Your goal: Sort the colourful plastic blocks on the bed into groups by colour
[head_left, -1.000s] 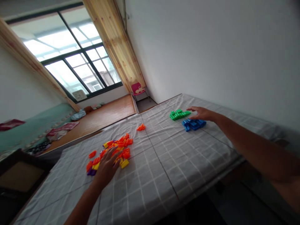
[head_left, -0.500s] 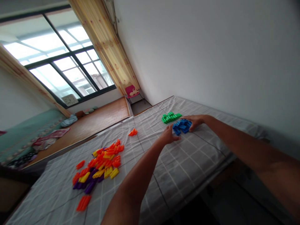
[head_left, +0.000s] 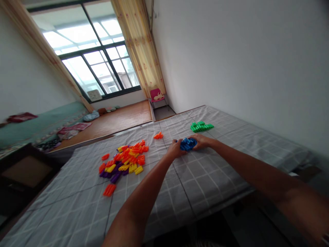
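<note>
A cluster of blue plastic building pieces (head_left: 188, 144) is squeezed between my two hands over the grey checked cloth. My left hand (head_left: 175, 149) curls around its left side, and my right hand (head_left: 201, 141) closes on its right side. Just beyond my right hand lies a compact pile of green plastic pieces (head_left: 202, 126). To the left spreads a larger mixed heap of orange (head_left: 109, 190), yellow (head_left: 138, 170) and purple pieces (head_left: 117, 176). A small orange bunch (head_left: 158, 135) sits apart, behind that heap.
The checked cloth (head_left: 164, 206) covers a wide table or bed against the white wall (head_left: 231, 61). Past its far edge are a brown mat (head_left: 128, 118), a pink chair (head_left: 155, 93) and a window with curtains (head_left: 138, 44). A dark cabinet (head_left: 25, 175) stands left.
Both hands have drawn the blue pieces left and nearer, away from the green pile, gathering them tighter. The camera view has also tilted and shifted.
</note>
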`<state>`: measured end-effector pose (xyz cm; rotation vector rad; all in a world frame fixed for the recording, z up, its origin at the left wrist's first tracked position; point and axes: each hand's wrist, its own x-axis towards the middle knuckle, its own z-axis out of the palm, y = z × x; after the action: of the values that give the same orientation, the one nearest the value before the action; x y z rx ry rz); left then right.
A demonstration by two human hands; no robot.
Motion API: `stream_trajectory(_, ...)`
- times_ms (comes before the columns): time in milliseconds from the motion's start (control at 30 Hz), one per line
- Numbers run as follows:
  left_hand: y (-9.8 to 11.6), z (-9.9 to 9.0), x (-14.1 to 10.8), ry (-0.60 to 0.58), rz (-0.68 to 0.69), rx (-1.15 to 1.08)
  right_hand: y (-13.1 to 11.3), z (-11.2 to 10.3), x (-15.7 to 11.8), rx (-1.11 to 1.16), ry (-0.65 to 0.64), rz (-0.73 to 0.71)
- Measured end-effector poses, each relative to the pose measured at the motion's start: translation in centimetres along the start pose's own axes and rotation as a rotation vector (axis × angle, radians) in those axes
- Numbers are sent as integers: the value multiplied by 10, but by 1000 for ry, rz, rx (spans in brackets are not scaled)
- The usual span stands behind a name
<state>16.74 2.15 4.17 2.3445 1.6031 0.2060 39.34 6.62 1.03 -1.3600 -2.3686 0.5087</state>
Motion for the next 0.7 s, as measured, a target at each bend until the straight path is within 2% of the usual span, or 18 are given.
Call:
stream_trajectory(133, -53, -12, -36, 92, -88, -79, -60, 39, 44, 56, 26, -46)
stream_trajectory(267, -110, -22, -66, 243, -137, -168, -129, 80, 91, 328, -29, -156)
stream_trajectory(433, -182, -50, -105, 444, -167, -193, -218, 120, 136, 627, -118, -40)
stream_trajectory(567, -226, -77, -136, 576, -280, -107, -275, 125, 160, 843, -176, 44)
stream_trajectory(633, -242, -86, -148, 588, -339, -59, -292, 118, 169, 941, -199, 98)
stream_trajectory(700, -253, -92, -157, 596, -399, -28, -299, 105, 174, 1041, -180, 86)
